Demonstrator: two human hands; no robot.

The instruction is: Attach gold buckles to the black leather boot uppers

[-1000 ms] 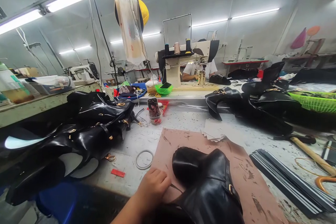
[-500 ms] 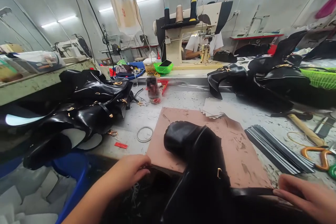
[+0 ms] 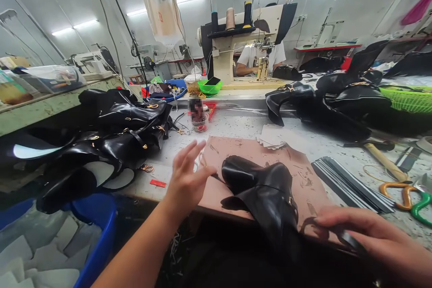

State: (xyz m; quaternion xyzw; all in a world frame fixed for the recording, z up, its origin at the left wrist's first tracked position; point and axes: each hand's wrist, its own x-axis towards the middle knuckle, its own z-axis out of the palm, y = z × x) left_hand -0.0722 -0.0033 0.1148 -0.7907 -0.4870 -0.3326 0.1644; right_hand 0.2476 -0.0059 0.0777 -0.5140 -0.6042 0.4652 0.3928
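A black leather boot upper (image 3: 270, 198) with a small gold ring lies tilted over the front edge of a pinkish-brown mat (image 3: 313, 189). My right hand (image 3: 357, 229) is closed on a black leather strap (image 3: 308, 221) at the boot upper's right side; the strap curves between thumb and fingers. Raised to the left of the boot upper, my left hand (image 3: 189, 177) has its fingers apart and holds nothing visible. Near its thumb is the end of a thin dark strip (image 3: 220, 176); whether they touch I cannot tell. The boot upper's lower part is lost in shadow.
Black boot uppers (image 3: 124, 144) are piled at left, above a blue bin (image 3: 110, 216) of white pieces. More lie at back right (image 3: 351, 112). Dark strips (image 3: 351, 184), a hammer (image 3: 388, 162) and scissors (image 3: 405, 195) sit at right. A person works behind a sewing machine (image 3: 229, 49).
My left hand has risen from the table edge and spread its fingers. The boot upper has turned and shifted right. My right hand has moved left with the strap, which now bends.
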